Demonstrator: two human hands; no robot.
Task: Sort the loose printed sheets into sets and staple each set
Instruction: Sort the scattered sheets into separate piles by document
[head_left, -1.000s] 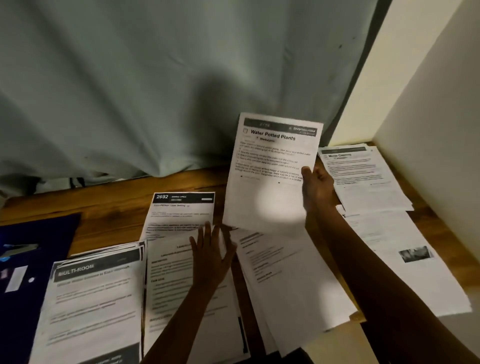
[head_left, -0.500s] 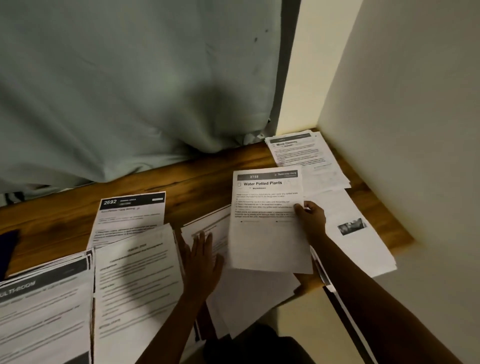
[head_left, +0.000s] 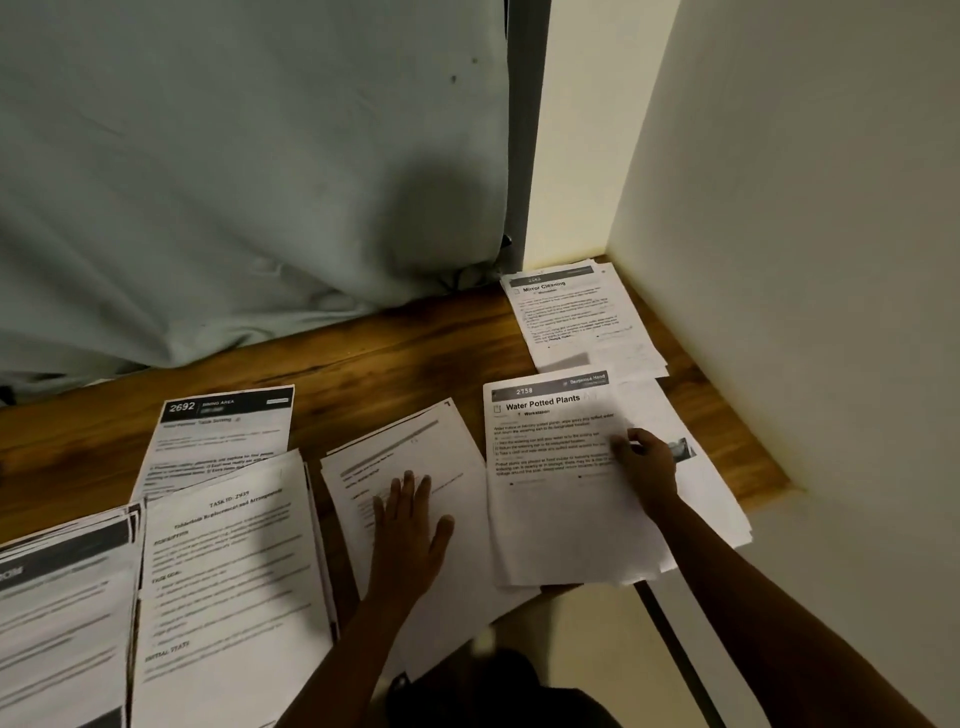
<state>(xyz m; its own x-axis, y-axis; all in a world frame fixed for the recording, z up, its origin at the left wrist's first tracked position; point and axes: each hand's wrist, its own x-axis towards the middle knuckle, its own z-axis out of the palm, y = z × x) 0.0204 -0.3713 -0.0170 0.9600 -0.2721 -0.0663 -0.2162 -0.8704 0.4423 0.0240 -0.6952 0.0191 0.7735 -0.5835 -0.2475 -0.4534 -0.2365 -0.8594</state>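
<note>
Printed sheets lie in several piles on a wooden table (head_left: 363, 369). My right hand (head_left: 647, 460) pinches the right edge of the "Water Potted Plants" sheet (head_left: 550, 499), which lies flat on a pile (head_left: 711, 499) near the table's right end. My left hand (head_left: 410, 530) rests flat, fingers spread, on the middle pile (head_left: 415, 447). A "Mirror Cleaning" pile (head_left: 576, 317) sits in the far right corner. Left of the middle pile are a "Task ID" pile (head_left: 228, 571), a "2692" sheet (head_left: 223, 426) behind it, and a dark-headed pile (head_left: 62, 597) at the far left.
A grey-green curtain (head_left: 234, 182) hangs along the table's back edge. A pale wall (head_left: 805, 260) closes the right side, and the table ends just past the right-hand pile. Bare wood shows between the curtain and the piles.
My right hand has lowered the "Water Potted Plants" sheet from mid-air onto the right-hand pile. My left hand stays on the middle pile. The view has swung right.
</note>
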